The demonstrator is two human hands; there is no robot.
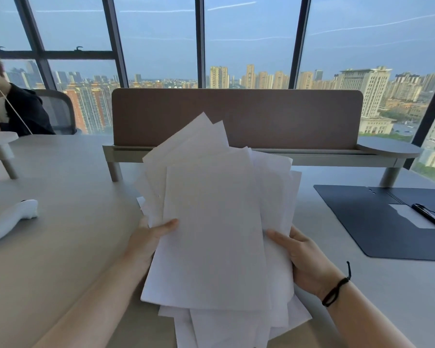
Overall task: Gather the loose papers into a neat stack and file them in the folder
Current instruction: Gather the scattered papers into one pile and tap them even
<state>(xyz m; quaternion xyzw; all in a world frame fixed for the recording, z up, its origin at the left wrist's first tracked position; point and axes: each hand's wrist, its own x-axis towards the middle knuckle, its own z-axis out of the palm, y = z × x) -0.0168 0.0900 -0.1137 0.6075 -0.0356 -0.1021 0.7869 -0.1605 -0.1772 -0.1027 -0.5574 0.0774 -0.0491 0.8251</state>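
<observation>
Head view is showing me holding the loose papers (pixel 211 222) up off the tabletop (pixel 68 247), pinched between both hands. I am closing my left hand (pixel 148 237) around the left edge at about eight o'clock of the bundle, thumb lying across the front sheet, and my right hand (pixel 301 254) around the right edge at about four o'clock, thumb likewise on top; the rest of the fingers are hidden behind the sheets. The papers are fanning out unevenly, corners splaying toward eleven and one o'clock, with the long axis running roughly from six to twelve, tilting slightly left at the top. The folder (pixel 377 222) is lying open and flat on the tabletop at about three o'clock from the bundle, well apart from it, its clip (pixel 430 215) near the far right. My right hand is the nearer one to it, so I am judging the squared stack should travel rightward, once the edges are tapped even.
</observation>
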